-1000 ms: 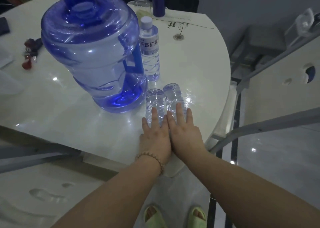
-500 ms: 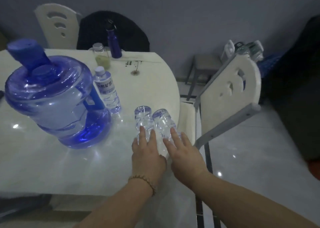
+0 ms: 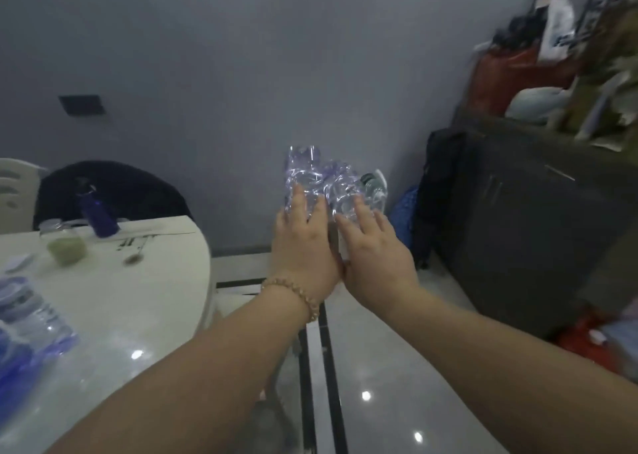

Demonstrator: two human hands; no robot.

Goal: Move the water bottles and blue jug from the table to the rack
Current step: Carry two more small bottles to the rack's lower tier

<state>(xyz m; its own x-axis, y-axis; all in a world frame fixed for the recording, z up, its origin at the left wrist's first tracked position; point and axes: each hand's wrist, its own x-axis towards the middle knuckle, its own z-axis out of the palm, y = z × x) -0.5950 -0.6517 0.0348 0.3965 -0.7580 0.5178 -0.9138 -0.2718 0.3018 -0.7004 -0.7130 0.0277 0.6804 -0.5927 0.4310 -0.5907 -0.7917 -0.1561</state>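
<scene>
Two clear water bottles are lifted off the table, bases pointing away from me. My left hand (image 3: 303, 246) grips the left bottle (image 3: 302, 174) and my right hand (image 3: 373, 256) grips the right bottle (image 3: 340, 187), side by side in the air past the table's right edge. At the lower left a labelled water bottle (image 3: 34, 312) stands on the white table (image 3: 138, 301), and a blurred edge of the blue jug (image 3: 10, 360) shows beside it. Behind the held bottles some bottles (image 3: 374, 187) sit against the wall; their support is hidden.
A dark blue flask (image 3: 98, 217), a jar of green liquid (image 3: 65, 246) and a paper lie at the table's far end. A black-draped chair (image 3: 114, 191) stands behind. A dark cabinet (image 3: 524, 218) with bags on top fills the right. Glossy floor tiles lie below.
Both hands have lifted the two clear bottles off the table and carried them right, off its edge. My view has swung right and up, so the jug has slid almost out of frame.
</scene>
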